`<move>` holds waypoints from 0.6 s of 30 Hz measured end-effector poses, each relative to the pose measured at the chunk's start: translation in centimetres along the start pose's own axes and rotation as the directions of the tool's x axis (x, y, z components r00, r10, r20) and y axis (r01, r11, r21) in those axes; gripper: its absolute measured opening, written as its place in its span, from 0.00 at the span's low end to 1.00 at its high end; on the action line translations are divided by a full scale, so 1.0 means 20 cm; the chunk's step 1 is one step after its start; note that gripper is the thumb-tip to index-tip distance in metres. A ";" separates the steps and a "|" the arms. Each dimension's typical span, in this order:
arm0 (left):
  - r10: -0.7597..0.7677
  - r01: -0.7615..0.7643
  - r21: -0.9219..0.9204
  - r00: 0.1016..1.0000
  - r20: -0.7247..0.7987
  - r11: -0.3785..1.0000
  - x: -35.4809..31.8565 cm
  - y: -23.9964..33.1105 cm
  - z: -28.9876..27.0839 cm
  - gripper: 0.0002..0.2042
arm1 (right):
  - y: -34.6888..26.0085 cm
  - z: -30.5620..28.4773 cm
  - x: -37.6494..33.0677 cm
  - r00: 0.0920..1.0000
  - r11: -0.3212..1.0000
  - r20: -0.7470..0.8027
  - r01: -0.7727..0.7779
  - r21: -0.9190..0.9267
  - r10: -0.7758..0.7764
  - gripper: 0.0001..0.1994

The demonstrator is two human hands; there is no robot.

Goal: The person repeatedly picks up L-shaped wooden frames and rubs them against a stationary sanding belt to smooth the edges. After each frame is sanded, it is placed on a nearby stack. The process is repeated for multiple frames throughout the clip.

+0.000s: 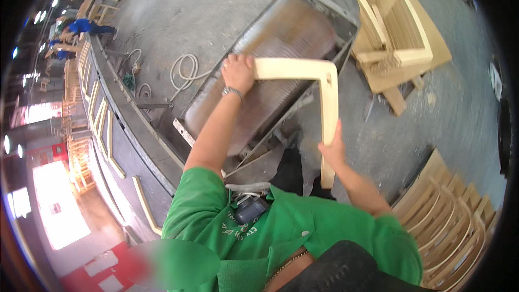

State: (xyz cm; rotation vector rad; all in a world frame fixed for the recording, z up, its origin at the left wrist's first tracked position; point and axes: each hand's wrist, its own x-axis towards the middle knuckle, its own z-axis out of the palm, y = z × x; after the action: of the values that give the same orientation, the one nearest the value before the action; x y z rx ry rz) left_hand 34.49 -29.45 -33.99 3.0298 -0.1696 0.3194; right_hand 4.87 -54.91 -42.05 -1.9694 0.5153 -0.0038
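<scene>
Left hand point(238, 72): pale, seemingly wooden L-piece point(330, 89)

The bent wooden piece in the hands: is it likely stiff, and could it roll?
The bent wooden piece is probably stiff: no sag shows between the left hand and the right hand. It seems unlikely to roll, given its angled shape.

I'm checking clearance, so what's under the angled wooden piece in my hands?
Beneath the angled wooden piece, the brownish drum shows along its upper arm and grey floor beside its lower one. What lies directly beneath is covered; contact with the drum can't be told.
</scene>
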 end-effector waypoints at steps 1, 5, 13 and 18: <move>0.023 -0.024 -0.026 1.000 -0.021 0.999 -0.02 0.01 0.00 0.18 | 0.01 -0.01 -0.02 1.000 1.000 0.020 0.003 -0.002 -0.003 0.52; -0.038 0.044 -0.137 0.998 0.044 0.990 0.15 -0.28 -0.04 0.17 | -0.17 0.17 0.24 0.995 1.000 0.096 0.019 0.010 -0.020 0.52; -0.104 0.070 0.088 0.872 0.479 0.994 0.11 -0.69 -0.29 0.27 | -0.46 0.21 0.52 0.927 0.933 0.356 0.223 -0.283 -0.114 0.54; -0.191 0.233 -0.026 0.851 0.490 0.972 -0.11 -0.51 -0.42 0.32 | -0.31 0.03 0.34 0.895 0.969 0.420 0.217 -0.120 -0.149 0.53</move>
State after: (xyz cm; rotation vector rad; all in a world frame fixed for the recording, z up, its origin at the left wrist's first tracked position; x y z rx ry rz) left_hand 31.91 -18.31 -26.96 2.9371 0.1209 -0.4623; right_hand 13.44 -54.57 -38.54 -2.0980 0.0530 0.3369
